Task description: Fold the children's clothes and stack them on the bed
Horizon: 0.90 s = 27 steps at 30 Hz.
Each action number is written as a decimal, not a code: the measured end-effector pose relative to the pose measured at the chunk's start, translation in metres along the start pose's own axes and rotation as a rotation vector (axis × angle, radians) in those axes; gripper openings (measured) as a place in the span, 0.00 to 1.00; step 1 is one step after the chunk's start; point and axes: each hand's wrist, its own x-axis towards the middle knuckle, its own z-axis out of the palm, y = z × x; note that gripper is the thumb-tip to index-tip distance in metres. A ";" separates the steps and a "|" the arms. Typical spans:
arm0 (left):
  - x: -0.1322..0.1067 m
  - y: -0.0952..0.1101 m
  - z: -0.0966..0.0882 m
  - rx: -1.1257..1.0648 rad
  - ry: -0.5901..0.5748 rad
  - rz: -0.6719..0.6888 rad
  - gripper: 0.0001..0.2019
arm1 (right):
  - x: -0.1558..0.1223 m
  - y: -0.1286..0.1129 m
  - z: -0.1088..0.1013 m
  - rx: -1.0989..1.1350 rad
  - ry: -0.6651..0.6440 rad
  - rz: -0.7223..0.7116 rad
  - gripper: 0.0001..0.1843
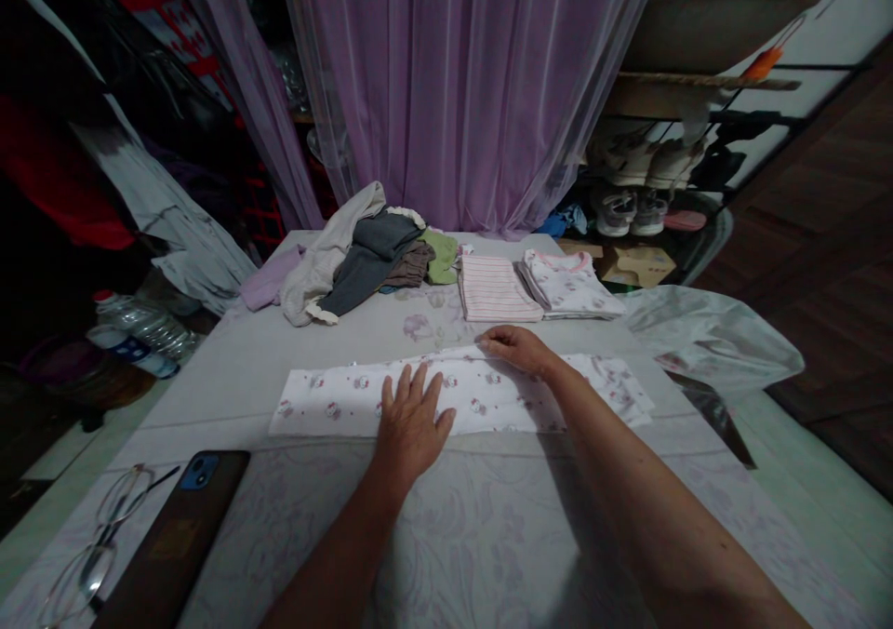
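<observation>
On the bed (488,536) | white printed garment (335,406) folded into a long strip | left hand (411,424) open, flat, pressing | right hand (517,350) open along far edge, not gripping

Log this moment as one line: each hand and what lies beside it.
left hand: flat on long folded white cat-print garment | right hand: on garment's far edge | beyond: folded striped cloth, folded white top
</observation>
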 end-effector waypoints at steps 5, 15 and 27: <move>0.000 0.001 -0.001 0.016 -0.018 -0.012 0.24 | 0.000 0.006 -0.002 -0.111 0.024 -0.024 0.08; 0.000 0.002 -0.004 -0.010 -0.087 -0.044 0.26 | -0.012 -0.033 0.034 -0.496 0.411 0.064 0.17; -0.002 -0.024 -0.006 0.039 -0.134 -0.217 0.33 | -0.068 -0.047 0.074 -0.614 0.203 -0.090 0.24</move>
